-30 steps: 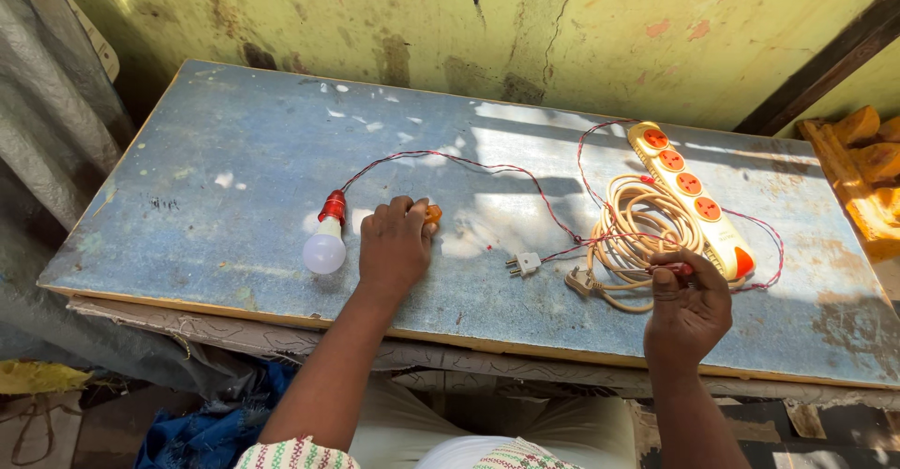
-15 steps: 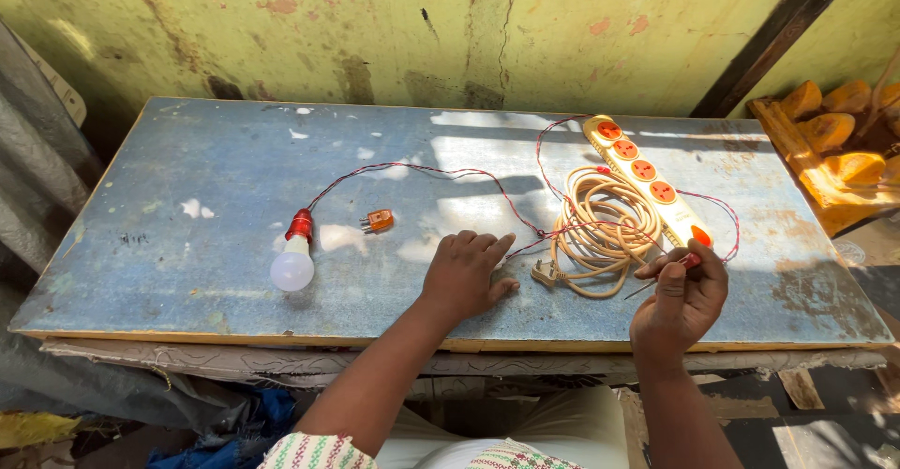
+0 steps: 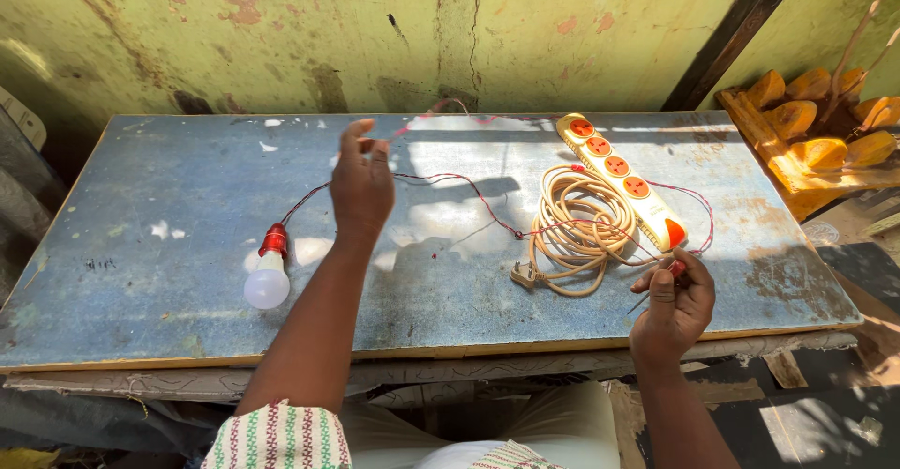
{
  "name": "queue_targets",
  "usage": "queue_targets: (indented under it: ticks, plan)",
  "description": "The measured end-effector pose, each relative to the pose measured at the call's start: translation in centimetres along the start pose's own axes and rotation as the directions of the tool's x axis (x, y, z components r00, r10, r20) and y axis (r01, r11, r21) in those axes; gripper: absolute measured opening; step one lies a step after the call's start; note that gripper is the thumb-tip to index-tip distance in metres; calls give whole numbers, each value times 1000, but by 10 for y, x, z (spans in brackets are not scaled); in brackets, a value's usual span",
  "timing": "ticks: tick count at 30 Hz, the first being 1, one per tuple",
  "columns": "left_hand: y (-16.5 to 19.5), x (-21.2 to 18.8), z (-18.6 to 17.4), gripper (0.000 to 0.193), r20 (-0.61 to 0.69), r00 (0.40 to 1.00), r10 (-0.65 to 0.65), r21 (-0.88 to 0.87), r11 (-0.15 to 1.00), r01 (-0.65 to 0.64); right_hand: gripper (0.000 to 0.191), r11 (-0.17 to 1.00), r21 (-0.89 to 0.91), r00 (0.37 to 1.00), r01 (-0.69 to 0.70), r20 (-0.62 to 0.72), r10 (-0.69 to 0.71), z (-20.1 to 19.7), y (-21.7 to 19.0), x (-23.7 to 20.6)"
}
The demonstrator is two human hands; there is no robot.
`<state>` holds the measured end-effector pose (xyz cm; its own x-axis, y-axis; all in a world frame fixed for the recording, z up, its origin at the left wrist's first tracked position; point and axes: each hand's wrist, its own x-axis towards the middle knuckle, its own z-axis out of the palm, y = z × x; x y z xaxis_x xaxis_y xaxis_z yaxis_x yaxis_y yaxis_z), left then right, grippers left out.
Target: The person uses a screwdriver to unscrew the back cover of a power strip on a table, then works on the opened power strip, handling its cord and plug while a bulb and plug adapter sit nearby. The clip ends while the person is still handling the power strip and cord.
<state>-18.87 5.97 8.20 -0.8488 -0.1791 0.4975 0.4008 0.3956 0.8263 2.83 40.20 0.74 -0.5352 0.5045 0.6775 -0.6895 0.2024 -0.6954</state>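
Wire (image 3: 469, 193), thin, red and twisted, is pinched between the fingertips of the left hand (image 3: 361, 183) and lifted a little above the blue table (image 3: 169, 160); it is judged light and limp, easily kinked, so it is best taken along its bare run rather than at its ends. One end is joined to a red holder carrying a white bulb (image 3: 267, 286), which lies on its side and is judged fragile and apt to roll. The right hand (image 3: 673, 305) is closed around a small red-handled tool (image 3: 667, 272) near the front edge. Between the hands a coiled cream cable (image 3: 577, 230) and an orange power strip (image 3: 623, 178) are laid. Open room is seen on the left half of the table; the front edge is close to both wrists.
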Motion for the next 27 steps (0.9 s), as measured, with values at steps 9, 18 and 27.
queue_targets:
  ticks: [9, 18, 27]
  plan:
    - [46, -93, 120, 47, 612, 756, 230, 213, 873, -438, 29, 898, 361, 946, -252, -103, 307, -9, 4, 13]
    - [57, -96, 126, 41, 698, 695, 172, 218, 874, -435, 25, 807, 443, 838, -391, -192, 512, -38, 53, -3]
    - [79, -117, 196, 57, 630, 561, 537, -11, 729, -684, 19, 646, 667, 835, -371, -65, 546, -56, 52, -26]
